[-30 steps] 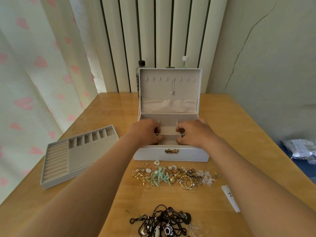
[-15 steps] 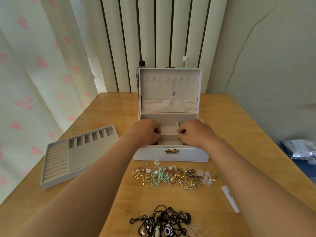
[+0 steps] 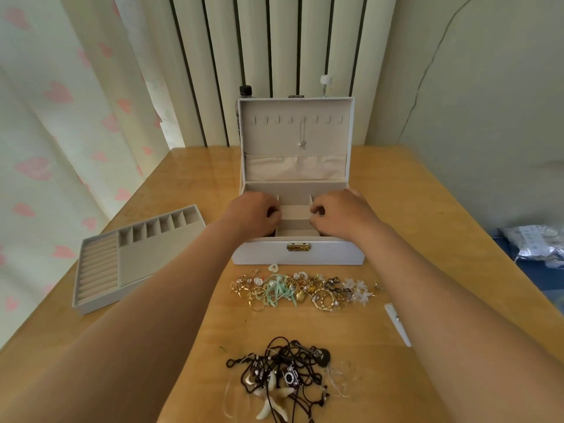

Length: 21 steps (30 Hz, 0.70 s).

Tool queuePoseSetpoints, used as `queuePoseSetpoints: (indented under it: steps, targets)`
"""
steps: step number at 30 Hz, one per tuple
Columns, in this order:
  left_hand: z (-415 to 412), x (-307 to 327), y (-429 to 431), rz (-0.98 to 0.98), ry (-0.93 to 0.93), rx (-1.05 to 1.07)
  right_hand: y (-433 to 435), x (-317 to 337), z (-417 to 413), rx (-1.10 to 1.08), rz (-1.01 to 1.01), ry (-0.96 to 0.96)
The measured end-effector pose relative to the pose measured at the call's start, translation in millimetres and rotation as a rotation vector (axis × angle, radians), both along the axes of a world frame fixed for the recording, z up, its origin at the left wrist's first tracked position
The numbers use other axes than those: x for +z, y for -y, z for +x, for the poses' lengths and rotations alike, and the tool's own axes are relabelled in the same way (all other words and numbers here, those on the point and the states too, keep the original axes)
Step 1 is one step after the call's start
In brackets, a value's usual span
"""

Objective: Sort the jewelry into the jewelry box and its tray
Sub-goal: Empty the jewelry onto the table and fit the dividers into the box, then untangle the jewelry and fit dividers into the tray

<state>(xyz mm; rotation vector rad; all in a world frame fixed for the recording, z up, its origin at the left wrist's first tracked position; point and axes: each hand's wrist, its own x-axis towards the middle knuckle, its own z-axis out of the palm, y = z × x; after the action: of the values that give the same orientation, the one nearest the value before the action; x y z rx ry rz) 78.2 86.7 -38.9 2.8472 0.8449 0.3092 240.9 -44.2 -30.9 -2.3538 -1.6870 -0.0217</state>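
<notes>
Inside the open base of the jewelry box (image 3: pixel 259 256), the fingers (image 3: pixel 273 212) of the left hand (image 3: pixel 250 215) are curled down beside the left divider of the middle compartments (image 3: pixel 294 212). The fingers (image 3: pixel 316 210) of the right hand (image 3: pixel 341 215) are curled likewise at the right divider. Whether anything is pinched or gripped cannot be told, since the fingertips are hidden. Both forearms are stretched over the wooden table (image 3: pixel 427 239).

The lid (image 3: pixel 335 132) is stood upright, and one thin necklace (image 3: pixel 303 138) is hung from its hooks. Just in front of the box a row of gold rings, earrings and pale green ribbon pieces (image 3: pixel 302 290) is spread. Nearer the person, a tangle of black cord necklaces (image 3: pixel 283 370) is laid. The removed tray (image 3: pixel 143 254) is set apart to the left of the box. A white hair clip (image 3: pixel 396 325) is seen beside the right forearm.
</notes>
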Motion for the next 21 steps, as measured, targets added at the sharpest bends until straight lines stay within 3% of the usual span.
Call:
queuePoseSetpoints:
  steps: [5, 7, 12, 16, 21]
  targets:
    - [-4.5, 11.6, 11.2, 0.081, 0.077, 0.019, 11.1, 10.9, -7.5, -0.019, 0.16, 0.073]
    - [-7.5, 21.7, 22.0, 0.146, 0.203, -0.006, 19.5, 19.3, -9.6, -0.021, 0.247, 0.116]
    - [-24.9, 30.9, 76.2, 0.181, 0.473, -0.224, 56.8, 28.3, -24.3, -0.003, 0.49, -0.04]
    - [-50.4, 1.4, 110.8, 0.034, 0.355, -0.31, 95.6, 10.5, -50.9, 0.008, 0.535, -0.154]
    - [-74.4, -26.1, 119.4, -0.011, 0.168, -0.233, 109.2, -20.0, -70.5, 0.028, 0.403, -0.219]
